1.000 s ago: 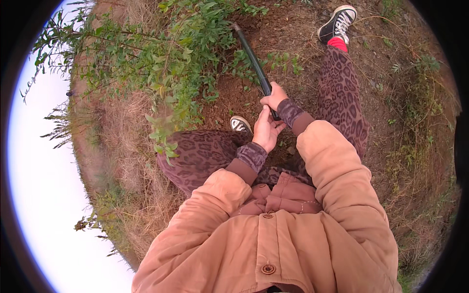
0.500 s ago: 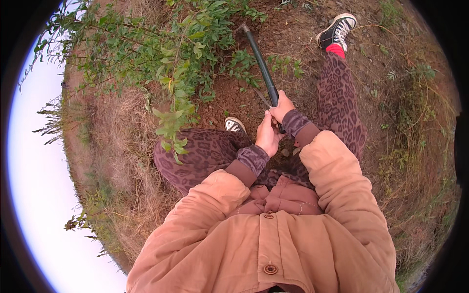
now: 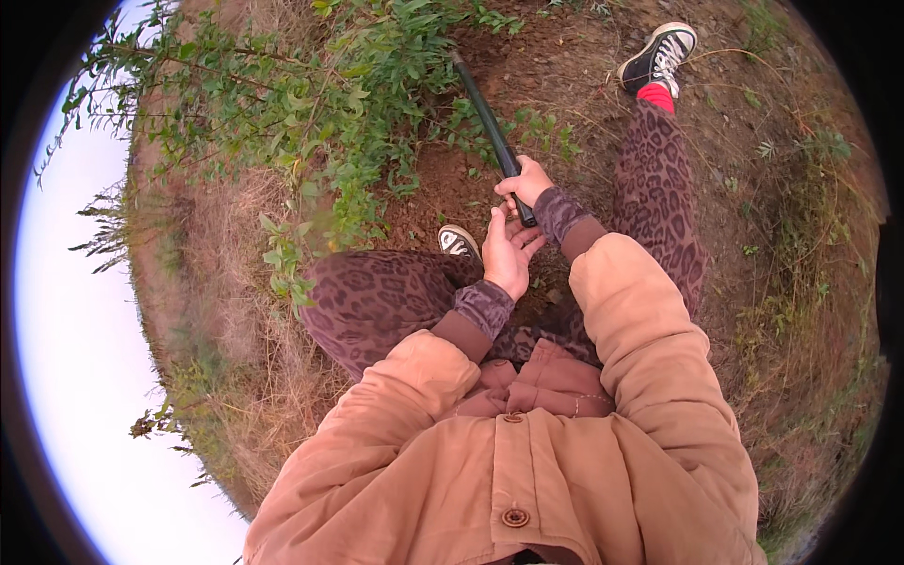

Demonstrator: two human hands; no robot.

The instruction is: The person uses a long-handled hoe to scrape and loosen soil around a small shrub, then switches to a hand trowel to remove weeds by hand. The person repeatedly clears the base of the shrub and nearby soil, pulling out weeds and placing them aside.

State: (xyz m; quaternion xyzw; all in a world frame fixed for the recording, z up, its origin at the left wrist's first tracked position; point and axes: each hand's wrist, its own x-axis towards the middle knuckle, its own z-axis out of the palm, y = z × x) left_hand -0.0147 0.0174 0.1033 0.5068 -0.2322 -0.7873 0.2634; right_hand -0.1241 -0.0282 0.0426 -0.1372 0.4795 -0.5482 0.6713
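My right hand (image 3: pixel 527 183) is wrapped round the black grip of a long, dark-handled tool (image 3: pixel 485 115). The shaft slants away to the upper left, and its far end reaches the leaves of a green shrub (image 3: pixel 377 122), where its head is mostly hidden. Just below the grip, my left hand (image 3: pixel 508 252) lies palm up with its fingers apart, close to the butt of the handle. Nothing is held in it. Whether its fingertips touch the handle I cannot tell.
Reddish-brown soil (image 3: pixel 433 184) lies under the tool. My bent left leg (image 3: pixel 386 292) and outstretched right leg (image 3: pixel 656 179) are on either side. Dry grass (image 3: pixel 235 273) covers the slope at left, and weeds (image 3: pixel 810 254) grow at right. Leafy twigs hang near my left knee.
The tool has shifted slightly up and to the left, its head passing into the leaves. My left hand's fingers have come off the handle's butt and spread apart.
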